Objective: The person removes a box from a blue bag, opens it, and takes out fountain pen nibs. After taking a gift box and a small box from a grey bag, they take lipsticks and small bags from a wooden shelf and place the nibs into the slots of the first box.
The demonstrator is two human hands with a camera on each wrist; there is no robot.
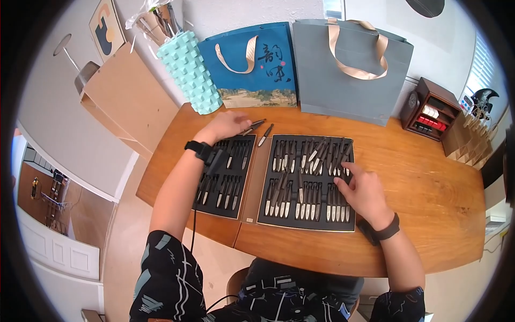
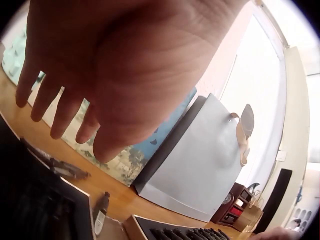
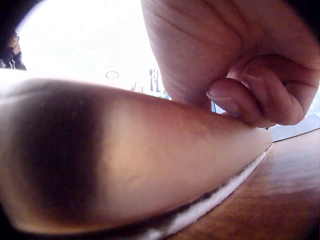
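Two black-lined trays hold slim dark pieces with pale, silvery lower ends. My left hand (image 1: 228, 125) is over the back edge of the left tray (image 1: 214, 208). Its fingers are spread and fairly straight in the left wrist view, with nothing gripped. Loose dark pieces (image 1: 254, 126) lie by its fingertips, and one more loose piece (image 1: 265, 134) lies behind the gap between the trays. My right hand (image 1: 366, 194) is at the right side of the right tray (image 1: 306, 226), thumb and index finger apart and bent over the pieces (image 1: 337, 206) there. Its other fingers are curled in the right wrist view.
A blue paper bag (image 1: 249, 70) and a grey paper bag (image 1: 351, 75) stand along the back of the wooden table (image 1: 418, 198). A mint-green textured vase (image 1: 190, 72) is at back left. A small brown cabinet (image 1: 432, 110) stands at back right. A cable (image 1: 193, 231) hangs from the left wrist.
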